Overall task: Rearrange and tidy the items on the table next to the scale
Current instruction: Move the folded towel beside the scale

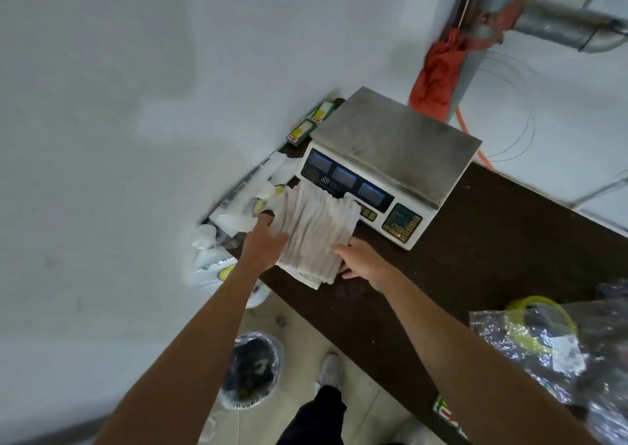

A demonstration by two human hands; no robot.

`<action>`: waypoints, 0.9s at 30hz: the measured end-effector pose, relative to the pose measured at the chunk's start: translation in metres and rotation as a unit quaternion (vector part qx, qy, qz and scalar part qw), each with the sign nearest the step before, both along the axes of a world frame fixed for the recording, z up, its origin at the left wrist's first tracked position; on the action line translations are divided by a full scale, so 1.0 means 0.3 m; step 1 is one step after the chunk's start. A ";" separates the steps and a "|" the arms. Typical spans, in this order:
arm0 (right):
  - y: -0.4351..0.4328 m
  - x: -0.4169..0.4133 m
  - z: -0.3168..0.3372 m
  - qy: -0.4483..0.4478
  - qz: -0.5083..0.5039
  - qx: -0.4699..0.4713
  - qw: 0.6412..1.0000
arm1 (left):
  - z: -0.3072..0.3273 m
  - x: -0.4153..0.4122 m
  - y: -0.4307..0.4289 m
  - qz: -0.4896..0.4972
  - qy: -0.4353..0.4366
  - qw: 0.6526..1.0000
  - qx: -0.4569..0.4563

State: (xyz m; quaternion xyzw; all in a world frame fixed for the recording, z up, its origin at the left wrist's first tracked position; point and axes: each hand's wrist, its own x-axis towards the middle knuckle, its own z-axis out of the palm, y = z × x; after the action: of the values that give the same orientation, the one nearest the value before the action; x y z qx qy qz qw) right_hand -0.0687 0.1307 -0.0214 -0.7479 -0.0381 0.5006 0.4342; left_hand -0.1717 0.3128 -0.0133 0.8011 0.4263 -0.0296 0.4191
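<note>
Left hand (268, 244) and right hand (356, 261) hold white bundle (312, 234) by scale (390, 139); logo blurred.

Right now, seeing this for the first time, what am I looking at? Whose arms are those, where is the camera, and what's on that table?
No machine here: these are a person's two bare arms, filmed by one wide-angle camera worn on their head, looking down. The left hand and right hand hold a fanned whitish stack by its two sides; whether it is sheets or flat bags I cannot tell. It is in front of a weighing scale that sits on a dark table. Small green and yellow boxes lie beside the scale by the wall. White packets lie at the table's left end, and crinkled clear plastic bags at the right. A lined bin stands on the floor below.
</note>
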 end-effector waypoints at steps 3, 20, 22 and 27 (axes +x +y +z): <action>0.009 -0.013 -0.029 -0.026 0.034 -0.054 0.998 | -0.027 -0.001 0.022 -0.059 0.021 0.997 0.038; -0.315 0.167 0.161 -0.201 -0.100 -0.077 0.971 | 0.130 0.345 -0.307 -0.273 -0.102 0.949 0.118; -0.415 0.191 0.180 -0.216 -0.121 -0.092 0.965 | 0.153 0.388 -0.391 -0.302 -0.108 0.940 0.115; -0.689 0.233 0.246 -0.242 -0.165 -0.116 0.949 | 0.245 0.481 -0.615 -0.361 -0.139 0.915 0.113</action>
State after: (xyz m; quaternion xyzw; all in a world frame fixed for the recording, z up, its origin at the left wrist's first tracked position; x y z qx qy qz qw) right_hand 0.0013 -0.0758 0.0525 -0.8877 0.0404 0.2265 0.3988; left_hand -0.0273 0.1284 0.0601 0.9385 0.0461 -0.0192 0.3416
